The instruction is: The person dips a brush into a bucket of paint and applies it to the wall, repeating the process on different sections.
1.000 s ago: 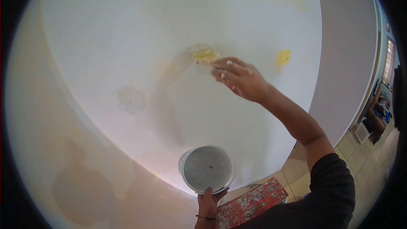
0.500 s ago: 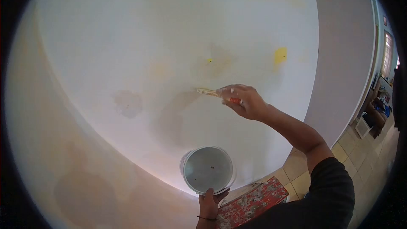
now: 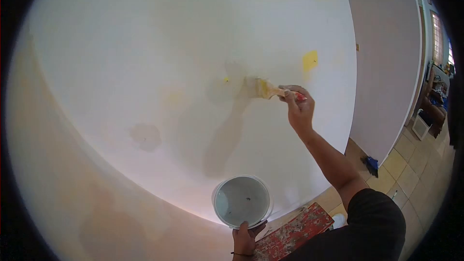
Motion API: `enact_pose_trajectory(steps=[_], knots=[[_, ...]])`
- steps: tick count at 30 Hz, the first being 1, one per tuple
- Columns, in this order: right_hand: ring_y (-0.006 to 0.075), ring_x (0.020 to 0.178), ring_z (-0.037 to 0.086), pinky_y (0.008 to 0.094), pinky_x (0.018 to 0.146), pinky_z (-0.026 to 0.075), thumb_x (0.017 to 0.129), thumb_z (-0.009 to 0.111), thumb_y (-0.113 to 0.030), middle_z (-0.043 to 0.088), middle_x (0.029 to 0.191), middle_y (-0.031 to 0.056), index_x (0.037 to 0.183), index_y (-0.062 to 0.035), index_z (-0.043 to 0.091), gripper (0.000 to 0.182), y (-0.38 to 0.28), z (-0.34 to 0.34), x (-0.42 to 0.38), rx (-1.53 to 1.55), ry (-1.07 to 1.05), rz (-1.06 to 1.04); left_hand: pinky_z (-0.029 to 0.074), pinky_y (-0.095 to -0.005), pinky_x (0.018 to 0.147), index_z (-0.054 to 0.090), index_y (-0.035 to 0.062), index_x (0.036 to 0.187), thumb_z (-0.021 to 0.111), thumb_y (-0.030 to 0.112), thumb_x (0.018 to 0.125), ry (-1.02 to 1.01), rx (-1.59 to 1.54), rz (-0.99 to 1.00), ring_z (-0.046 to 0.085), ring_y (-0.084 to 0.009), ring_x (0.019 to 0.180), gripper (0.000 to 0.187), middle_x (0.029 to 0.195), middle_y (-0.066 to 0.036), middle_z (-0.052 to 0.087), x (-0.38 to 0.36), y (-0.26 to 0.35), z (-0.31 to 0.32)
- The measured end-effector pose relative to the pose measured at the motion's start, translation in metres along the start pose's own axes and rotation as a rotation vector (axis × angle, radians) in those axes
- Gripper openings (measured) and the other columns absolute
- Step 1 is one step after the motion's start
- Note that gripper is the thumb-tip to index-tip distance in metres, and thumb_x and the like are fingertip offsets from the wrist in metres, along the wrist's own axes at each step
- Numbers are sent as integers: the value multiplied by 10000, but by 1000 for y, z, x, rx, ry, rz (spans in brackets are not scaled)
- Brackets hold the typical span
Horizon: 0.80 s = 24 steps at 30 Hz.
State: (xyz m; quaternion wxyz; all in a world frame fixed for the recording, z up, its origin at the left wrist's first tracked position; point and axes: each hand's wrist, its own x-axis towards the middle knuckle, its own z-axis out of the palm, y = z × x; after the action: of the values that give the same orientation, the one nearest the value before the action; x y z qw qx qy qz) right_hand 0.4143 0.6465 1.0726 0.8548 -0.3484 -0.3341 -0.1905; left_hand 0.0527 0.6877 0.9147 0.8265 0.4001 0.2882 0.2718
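Observation:
My right hand (image 3: 300, 108) is closed round the handle of a paintbrush (image 3: 268, 90), whose red handle end sticks out past my fingers. The wide bristles lie at the white wall (image 3: 145, 58), just right of a small yellow spot (image 3: 226, 80). Lower down, my left hand (image 3: 245, 240) grips a white bucket (image 3: 216, 209) by its near rim, thumb over the edge and fingers beneath. The bucket tilts its open mouth toward me; pale paint or a pale inside shows, with small dark specks. A yellow patch (image 3: 310, 61) marks the wall farther right.
A paint-spattered red bench or plank (image 3: 299, 229) is below me, beside the bucket. Blue broom bristles (image 3: 371, 165) rest on the tiled floor (image 3: 408, 181) near the wall's end. A white frame-like object (image 3: 421, 126) and brown furniture (image 3: 433, 108) stand farther right.
My right hand has moved the brush right and slightly up along the wall, turning its broad side into view. The bucket stays in my left hand; the whole view has shifted a little.

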Motion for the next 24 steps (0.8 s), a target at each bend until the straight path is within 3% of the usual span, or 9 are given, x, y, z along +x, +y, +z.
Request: enact_pose_trajectory(steps=[1, 3, 6, 8, 11, 14, 18, 20, 24], knots=[[170, 937, 677, 302, 815, 576, 971, 591, -34, 699, 1053, 138, 1034, 49, 646, 118, -7, -5, 2, 0, 0, 3, 601, -550, 893, 310, -135, 1360, 414, 72, 948, 3, 0, -1, 633, -485, 1061, 472, 1267, -289, 538, 0, 0, 0], [214, 911, 696, 312, 794, 569, 938, 629, -36, 700, 1036, 155, 1009, 30, 657, 101, -20, -13, 6, -418, -25, -336, 602, -542, 894, 314, -136, 1355, 407, 83, 953, -50, 23, 7, 634, -485, 1061, 468, 1267, -290, 538, 3, 0, -2], [280, 881, 701, 331, 755, 568, 891, 676, -44, 695, 1025, 167, 991, -1, 668, 109, -35, 3, 0, -605, -106, -500, 601, -536, 901, 317, -145, 1347, 406, 94, 953, -77, 30, 21, 635, -483, 1062, 469, 1259, -291, 542, 9, -7, -8], [279, 853, 678, 347, 657, 564, 816, 719, -36, 704, 1022, 95, 955, -68, 673, 149, -30, 18, -10, -782, -184, -661, 599, -540, 905, 318, -151, 1343, 412, 92, 950, -74, 36, 14, 635, -481, 1059, 471, 1251, -291, 544, 5, -4, -5], [255, 879, 659, 344, 658, 566, 792, 719, -78, 658, 1019, 51, 983, -128, 662, 206, -29, 57, -39, -842, -355, -656, 594, -550, 914, 315, -160, 1338, 419, 86, 945, -53, 13, 3, 636, -481, 1054, 474, 1239, -294, 544, 2, -2, -3], [263, 913, 665, 388, 706, 576, 822, 719, -104, 669, 1018, 67, 1041, -107, 666, 225, -25, 83, -57, -782, -563, -722, 590, -560, 921, 310, -163, 1339, 422, 78, 941, -27, 2, 4, 636, -486, 1050, 478, 1242, -299, 537, 5, -9, -8], [288, 897, 674, 372, 752, 570, 847, 718, -94, 694, 1008, 110, 993, -65, 669, 156, -40, 88, -41, -496, -584, -524, 591, -557, 919, 308, -165, 1336, 424, 75, 937, -34, -22, 50, 636, -495, 1047, 480, 1250, -303, 529, 8, -13, -12], [254, 863, 687, 341, 796, 553, 880, 693, -67, 713, 999, 144, 967, -24, 672, 99, -45, 77, -10, -396, -534, -237, 593, -548, 920, 309, -167, 1333, 419, 73, 939, -43, -30, 41, 639, -495, 1042, 474, 1245, -303, 534, 5, -8, -8], [153, 905, 665, 309, 810, 543, 923, 632, -27, 724, 1022, 113, 985, 29, 663, 89, -55, 72, 60, -185, -525, -131, 599, -519, 920, 301, -168, 1332, 403, 69, 949, -43, -16, 25, 646, -496, 1028, 462, 1233, -308, 546, -4, 2, 5]])
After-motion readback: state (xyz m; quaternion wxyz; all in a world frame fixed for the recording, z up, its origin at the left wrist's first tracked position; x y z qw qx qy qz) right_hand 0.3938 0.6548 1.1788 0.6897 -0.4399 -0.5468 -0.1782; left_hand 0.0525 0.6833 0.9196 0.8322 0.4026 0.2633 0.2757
